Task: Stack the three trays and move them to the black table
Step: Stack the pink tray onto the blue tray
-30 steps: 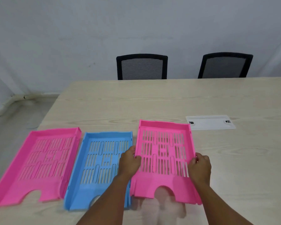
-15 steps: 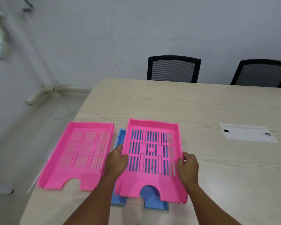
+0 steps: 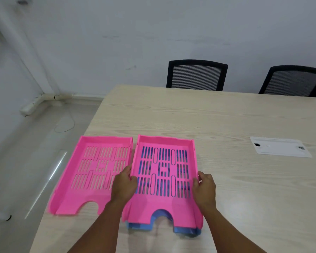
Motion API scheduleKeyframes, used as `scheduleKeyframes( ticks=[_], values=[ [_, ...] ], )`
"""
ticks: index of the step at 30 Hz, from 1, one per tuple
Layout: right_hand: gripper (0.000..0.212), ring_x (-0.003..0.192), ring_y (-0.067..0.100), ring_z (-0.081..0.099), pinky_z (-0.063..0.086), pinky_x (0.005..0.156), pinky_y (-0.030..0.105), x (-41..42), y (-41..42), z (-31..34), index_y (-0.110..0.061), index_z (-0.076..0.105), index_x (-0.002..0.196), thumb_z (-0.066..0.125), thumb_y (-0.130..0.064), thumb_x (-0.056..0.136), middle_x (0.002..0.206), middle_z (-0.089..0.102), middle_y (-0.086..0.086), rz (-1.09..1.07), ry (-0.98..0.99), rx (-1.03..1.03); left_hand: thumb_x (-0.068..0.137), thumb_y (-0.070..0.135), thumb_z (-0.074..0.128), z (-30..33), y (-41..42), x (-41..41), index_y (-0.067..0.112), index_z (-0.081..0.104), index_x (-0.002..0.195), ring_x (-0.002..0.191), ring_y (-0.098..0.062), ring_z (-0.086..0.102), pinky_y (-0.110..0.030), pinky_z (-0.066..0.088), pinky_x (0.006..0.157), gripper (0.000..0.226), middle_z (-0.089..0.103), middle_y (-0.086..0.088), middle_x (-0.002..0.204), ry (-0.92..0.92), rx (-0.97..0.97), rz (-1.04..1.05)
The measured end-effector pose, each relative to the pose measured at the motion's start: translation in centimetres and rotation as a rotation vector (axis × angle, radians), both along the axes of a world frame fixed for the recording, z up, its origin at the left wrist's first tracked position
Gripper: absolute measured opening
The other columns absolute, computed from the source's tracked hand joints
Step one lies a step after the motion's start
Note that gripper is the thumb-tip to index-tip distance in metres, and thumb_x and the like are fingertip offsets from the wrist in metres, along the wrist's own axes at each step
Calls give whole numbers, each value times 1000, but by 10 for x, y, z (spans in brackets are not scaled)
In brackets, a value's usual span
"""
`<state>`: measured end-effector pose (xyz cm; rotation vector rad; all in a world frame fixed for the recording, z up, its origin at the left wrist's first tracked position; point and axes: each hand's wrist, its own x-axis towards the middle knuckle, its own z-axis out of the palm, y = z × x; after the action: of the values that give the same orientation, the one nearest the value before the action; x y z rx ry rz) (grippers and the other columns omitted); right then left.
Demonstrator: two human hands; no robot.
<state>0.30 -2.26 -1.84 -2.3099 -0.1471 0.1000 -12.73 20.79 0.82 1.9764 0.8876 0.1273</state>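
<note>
A pink slotted tray [image 3: 163,205] lies on top of the blue tray [image 3: 187,231], whose front edge sticks out below it and whose blue shows through the slots. My left hand [image 3: 124,185] grips the pink tray's left wall and my right hand [image 3: 204,188] grips its right wall. A second pink tray [image 3: 84,196] lies flat just to the left, close to the table's left edge, beside my left hand.
The trays lie on a light wooden table [image 3: 226,117]. A white cable hatch [image 3: 279,149] is set in the table at right. Two black mesh chairs [image 3: 197,74] [image 3: 294,80] stand at the far side. Grey floor lies to the left.
Both hands carried the pink tray leftward from the bare table over the blue tray and lowered it, so it now covers the blue one. The camera view swung left.
</note>
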Motion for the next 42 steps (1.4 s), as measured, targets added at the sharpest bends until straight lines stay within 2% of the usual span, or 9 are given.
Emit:
scheduleKeyframes(
  ticks=[3, 8, 12, 18, 27, 31, 36, 39, 42],
  values=[
    [17, 76, 20, 53, 45, 74, 32, 2, -4, 1, -2, 66, 96, 49, -6, 96, 92, 52, 11, -6, -18, -10, 95, 1, 46, -2, -3, 3, 21, 46, 144, 70, -29, 75, -49, 64, 61, 54, 66, 19, 82, -3, -29, 0],
    [19, 78, 21, 54, 42, 76, 28, 8, -16, 3, -2, 67, 103, 49, -6, 98, 94, 52, 11, -5, -33, -6, 94, 5, 47, -11, -11, 8, 19, 37, 150, 70, -19, 74, -46, 64, 65, 59, 61, -10, 139, -10, -68, 11],
    [20, 81, 25, 58, 43, 77, 29, 13, -23, 3, -2, 67, 105, 49, -6, 97, 95, 53, 12, -9, -34, -2, 96, 2, 47, -12, -19, 12, 15, 36, 152, 67, 1, 59, -26, 60, 63, 59, 50, -13, 149, -11, -64, 30],
    [20, 82, 26, 59, 43, 76, 29, 13, -24, 5, -1, 67, 106, 50, -7, 97, 94, 53, 11, 37, -37, 0, 95, 5, 47, -14, -21, 6, 20, 38, 150, 63, -32, 72, -45, 64, 56, 57, 64, -10, 135, 5, -47, 35],
    [21, 81, 24, 58, 45, 77, 29, 8, -19, 3, -3, 67, 108, 50, -9, 98, 94, 52, 9, 47, 12, 18, 97, 4, 47, 0, -21, 3, 21, 42, 148, 66, -38, 73, -50, 62, 54, 54, 74, 5, 87, 15, -9, 44],
    [20, 78, 15, 55, 44, 75, 26, 7, -17, 1, -7, 66, 106, 48, -13, 99, 95, 52, 8, 39, 43, 10, 97, 2, 48, 5, -23, 3, 16, 46, 145, 69, -27, 75, -34, 63, 54, 50, 64, 18, 85, 10, -12, 33],
    [21, 77, 11, 56, 56, 79, 37, 4, -18, -4, -11, 66, 101, 47, -21, 100, 95, 53, 8, 14, 84, 36, 99, 7, 47, 1, -20, 4, 14, 48, 141, 62, -11, 71, -21, 55, 48, 42, 68, 5, 94, 3, -43, 54],
    [37, 88, 19, 65, 60, 82, 46, 4, -24, -19, -24, 68, 102, 42, -51, 94, 101, 62, 9, 21, 257, 64, 105, 19, 41, -4, -29, 1, 11, 51, 137, 76, -10, 68, -24, 56, 63, 35, 68, 2, 98, 27, -97, 36],
    [42, 89, 13, 67, 56, 72, 31, 0, -26, -13, -24, 66, 106, 34, -51, 100, 100, 69, 2, 14, 402, 190, 105, 35, 36, -2, -37, -1, 12, 47, 142, 123, -30, 58, -44, 47, 106, 45, 62, -11, 132, 14, -239, 49]
  ],
)
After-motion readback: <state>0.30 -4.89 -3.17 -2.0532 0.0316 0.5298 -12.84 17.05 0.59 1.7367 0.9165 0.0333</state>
